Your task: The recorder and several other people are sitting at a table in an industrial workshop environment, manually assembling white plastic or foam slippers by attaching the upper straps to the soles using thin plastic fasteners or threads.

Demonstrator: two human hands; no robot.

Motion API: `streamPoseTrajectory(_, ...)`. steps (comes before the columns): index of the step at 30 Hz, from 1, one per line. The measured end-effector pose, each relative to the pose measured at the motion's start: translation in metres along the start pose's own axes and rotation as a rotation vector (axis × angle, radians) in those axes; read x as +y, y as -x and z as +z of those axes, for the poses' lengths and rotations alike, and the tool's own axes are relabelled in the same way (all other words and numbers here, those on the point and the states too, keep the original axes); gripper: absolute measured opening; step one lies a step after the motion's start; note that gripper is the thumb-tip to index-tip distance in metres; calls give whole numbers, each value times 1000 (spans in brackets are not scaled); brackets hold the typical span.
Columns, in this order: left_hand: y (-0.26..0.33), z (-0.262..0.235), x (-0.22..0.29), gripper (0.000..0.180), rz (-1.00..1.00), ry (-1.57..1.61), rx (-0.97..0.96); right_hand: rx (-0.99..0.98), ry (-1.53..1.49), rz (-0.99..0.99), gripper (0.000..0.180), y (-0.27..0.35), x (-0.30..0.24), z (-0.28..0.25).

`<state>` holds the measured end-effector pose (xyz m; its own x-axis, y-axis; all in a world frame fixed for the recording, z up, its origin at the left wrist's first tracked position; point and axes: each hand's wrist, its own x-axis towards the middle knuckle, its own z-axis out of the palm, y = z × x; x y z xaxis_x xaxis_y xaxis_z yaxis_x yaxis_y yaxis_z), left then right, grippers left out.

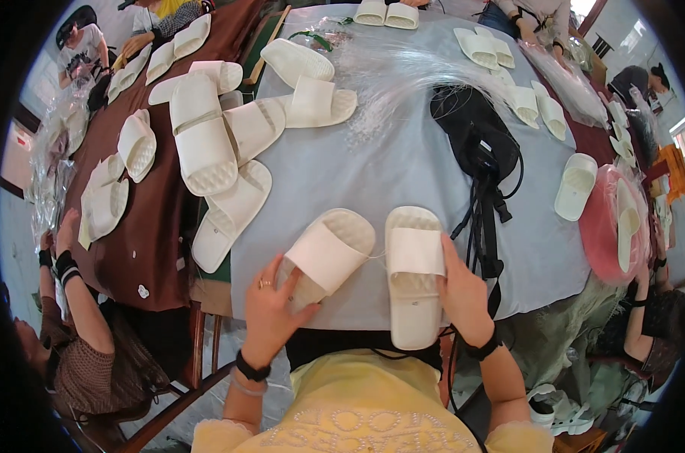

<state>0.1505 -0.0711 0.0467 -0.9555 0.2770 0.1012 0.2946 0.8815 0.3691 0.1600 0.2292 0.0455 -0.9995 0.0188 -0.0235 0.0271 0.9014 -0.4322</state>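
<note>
Two white slide slippers lie side by side at the near edge of the table. My left hand [273, 302] grips the heel side of the left slipper [329, 257], its thumb and fingers around the edge. That slipper is turned with its toe to the upper right. The right slipper [415, 264] points straight away from me, its heel jutting past the table edge. My right hand [464, 296] holds it by its right side, partly hiding its fingers. A thin clear strand [378, 256] shows between the two slippers' straps.
A pile of white slippers [204, 140] lies at the left. Loose clear strands [418, 66] spread over the far side of the grey cloth [335, 174]. A black bag with straps [474, 132] sits right of centre. Several people work around the tables; pink plastic [600, 226] is at the right.
</note>
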Motion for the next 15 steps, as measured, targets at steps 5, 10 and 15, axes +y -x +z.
streamPoseTrajectory(5, 22, 3, 27, 62, -213, -54, 117, 119, 49, 52, 67, 12, -4, -3)
streamPoseTrajectory(10, 21, 11, 40, 63, -264, 63, 201, 19, 39, 76, 77, 27, -17, 7)
streamPoseTrajectory(15, 30, -4, 25, 54, -60, -78, 92, -74, 8, 92, 75, 27, -8, 3)
